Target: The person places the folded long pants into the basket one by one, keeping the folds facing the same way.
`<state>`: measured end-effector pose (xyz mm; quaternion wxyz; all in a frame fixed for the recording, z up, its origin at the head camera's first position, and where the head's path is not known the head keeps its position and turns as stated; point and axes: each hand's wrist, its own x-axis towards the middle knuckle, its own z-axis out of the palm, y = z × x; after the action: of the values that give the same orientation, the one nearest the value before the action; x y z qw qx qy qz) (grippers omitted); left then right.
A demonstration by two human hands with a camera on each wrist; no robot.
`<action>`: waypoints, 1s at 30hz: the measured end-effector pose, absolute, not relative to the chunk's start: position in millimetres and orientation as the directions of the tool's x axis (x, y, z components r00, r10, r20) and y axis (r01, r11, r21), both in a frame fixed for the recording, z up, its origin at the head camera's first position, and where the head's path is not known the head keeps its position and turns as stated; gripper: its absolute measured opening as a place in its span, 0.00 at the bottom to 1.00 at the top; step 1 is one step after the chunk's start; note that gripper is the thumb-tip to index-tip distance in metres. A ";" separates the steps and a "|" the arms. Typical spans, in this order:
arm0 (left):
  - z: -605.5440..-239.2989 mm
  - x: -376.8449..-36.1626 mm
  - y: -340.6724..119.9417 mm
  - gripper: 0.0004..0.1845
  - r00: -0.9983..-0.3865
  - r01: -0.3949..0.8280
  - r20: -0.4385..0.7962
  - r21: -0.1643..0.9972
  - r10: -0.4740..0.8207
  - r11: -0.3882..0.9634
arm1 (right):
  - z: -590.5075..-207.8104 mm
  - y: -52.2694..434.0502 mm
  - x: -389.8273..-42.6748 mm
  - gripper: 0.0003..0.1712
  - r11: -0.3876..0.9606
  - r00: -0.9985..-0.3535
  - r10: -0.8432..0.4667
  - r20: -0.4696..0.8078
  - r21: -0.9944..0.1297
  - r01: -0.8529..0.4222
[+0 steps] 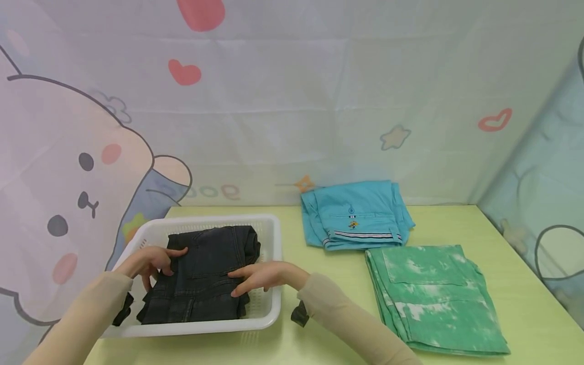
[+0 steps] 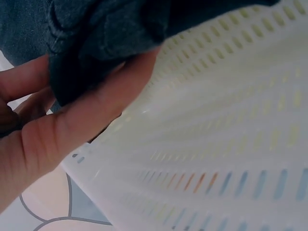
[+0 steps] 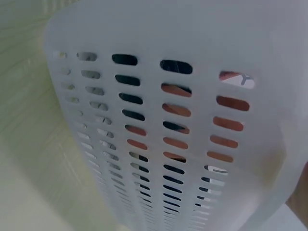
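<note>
Dark jeans (image 1: 203,276), folded, are seen lying inside the white slotted basket (image 1: 274,238) at the near left of the green table (image 1: 502,243). The left hand (image 1: 152,263) is placed at the garment's left edge; in the left wrist view its fingers (image 2: 82,125) are curled under a fold of the denim (image 2: 96,43), with the thumb laid on top, so the edge is pinched. The right hand (image 1: 262,278) is laid on the garment's right edge, fingers extended and held close together, pressing down on the fabric rather than gripping it. From the right wrist view only the basket wall (image 3: 159,125) is shown; the fingers cannot be judged there.

Folded turquoise trousers (image 1: 356,215) and folded green tie-dye trousers (image 1: 433,299) are noted on the table to the right, well apart from the basket.

For sound execution, it is judged that the fold should be kept flat by even pressure on both edges, the pinched left edge should be released only once the stack is seated against the basket floor, and the corners should be kept clear of the rim.
</note>
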<state>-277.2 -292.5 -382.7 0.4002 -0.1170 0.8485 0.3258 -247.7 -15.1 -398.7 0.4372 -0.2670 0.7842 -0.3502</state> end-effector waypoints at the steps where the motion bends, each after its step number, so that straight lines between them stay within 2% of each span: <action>1: -383.3 -277.2 -292.3 0.39 -0.651 -0.459 -0.756 0.460 0.065 0.760 | -398.6 -15.4 -247.5 0.34 0.622 -0.475 -0.724 -0.500 -0.771 -0.136; 14: -393.0 -280.4 -291.4 0.38 -0.652 -0.424 -0.757 0.401 0.034 0.812 | -398.1 -18.8 -244.5 0.34 0.663 -0.460 -0.723 -0.516 -0.705 -0.251; 20: -391.0 -278.7 -287.0 0.38 -0.652 -0.423 -0.759 0.354 -0.009 0.834 | -399.4 -23.2 -242.2 0.35 0.689 -0.474 -0.709 -0.523 -0.656 -0.308; 24: -384.6 -275.3 -282.7 0.38 -0.701 -0.387 -0.712 0.337 -0.037 0.858 | -400.5 -24.6 -241.3 0.34 0.691 -0.490 -0.710 -0.506 -0.635 -0.344; 30: -371.6 -265.9 -277.6 0.32 -0.816 -0.223 -0.578 0.266 -0.030 0.938 | -400.6 -24.9 -241.0 0.31 0.663 -0.511 -0.737 -0.441 -0.615 -0.426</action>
<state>-265.9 -277.6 -371.6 0.2960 -0.0675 0.9388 0.1629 -241.0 -24.9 -400.6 0.3531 -0.3459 0.8409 -0.2205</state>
